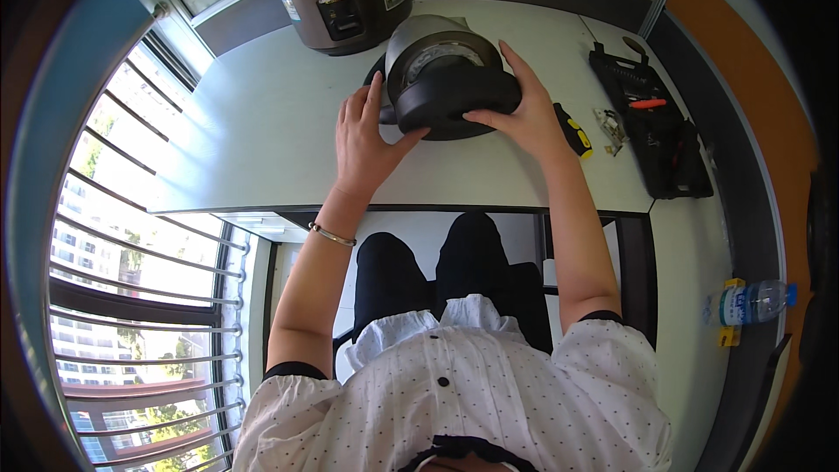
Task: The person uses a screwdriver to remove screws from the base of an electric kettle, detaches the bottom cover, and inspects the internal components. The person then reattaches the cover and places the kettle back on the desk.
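Note:
A kettle-like appliance (pixel 453 94) with a silver metal body and a thick black rounded part facing me lies tilted on the white table. My left hand (pixel 365 135) grips its left side, fingers pointing up along it and the thumb on the near black edge. On the opposite side my right hand (pixel 530 114) wraps it, with the thumb across the black front and the fingers behind. A black part, perhaps its handle, juts out beside my left fingers. Just right of my right hand lies a black and yellow screwdriver handle (pixel 574 131); its shaft is not visible.
Behind stands a brown multicooker (pixel 343 9). To the right are small metal parts (pixel 611 131) and an open black tool case (pixel 651 135) with a red-handled tool (pixel 648 104). A water bottle (pixel 753 304) lies at far right. The white table (pixel 262 140) ends before my knees.

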Motion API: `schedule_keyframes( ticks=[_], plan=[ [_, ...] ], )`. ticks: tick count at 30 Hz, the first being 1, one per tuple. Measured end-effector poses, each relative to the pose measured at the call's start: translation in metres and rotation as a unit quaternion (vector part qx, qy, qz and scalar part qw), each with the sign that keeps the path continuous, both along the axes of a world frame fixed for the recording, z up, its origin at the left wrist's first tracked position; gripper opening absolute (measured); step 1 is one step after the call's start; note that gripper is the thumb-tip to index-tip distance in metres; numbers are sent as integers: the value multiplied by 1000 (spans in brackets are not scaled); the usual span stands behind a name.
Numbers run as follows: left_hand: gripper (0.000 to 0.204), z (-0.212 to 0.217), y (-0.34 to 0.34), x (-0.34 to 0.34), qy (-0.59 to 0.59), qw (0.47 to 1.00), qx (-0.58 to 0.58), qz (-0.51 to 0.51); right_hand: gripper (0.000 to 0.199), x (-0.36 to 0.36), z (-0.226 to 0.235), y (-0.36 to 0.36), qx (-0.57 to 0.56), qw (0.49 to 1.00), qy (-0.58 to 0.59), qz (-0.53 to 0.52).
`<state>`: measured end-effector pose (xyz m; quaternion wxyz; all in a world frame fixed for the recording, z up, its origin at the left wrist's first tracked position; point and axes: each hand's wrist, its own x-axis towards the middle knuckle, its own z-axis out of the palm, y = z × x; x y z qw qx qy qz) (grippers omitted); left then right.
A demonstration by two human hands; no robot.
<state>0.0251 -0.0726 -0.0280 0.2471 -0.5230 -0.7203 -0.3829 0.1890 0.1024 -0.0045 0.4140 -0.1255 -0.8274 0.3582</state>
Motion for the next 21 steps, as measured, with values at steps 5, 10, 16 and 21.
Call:
schedule_keyframes(
  ticks=[5,10,16,21],
  plan=[
    [81,0,-5,9,14,1000,15,-10,99,9,-10,-4,35,999,30,-21],
    [69,-6,-15,22,109,992,14,-60,84,37,-32,-23,110,993,17,-49],
    [58,-20,-31,37,133,988,-29,-76,66,68,-45,-48,127,988,-72,-42],
    [64,-31,-35,36,104,991,-42,-73,64,74,-42,-55,143,982,-119,-28]
  ],
)
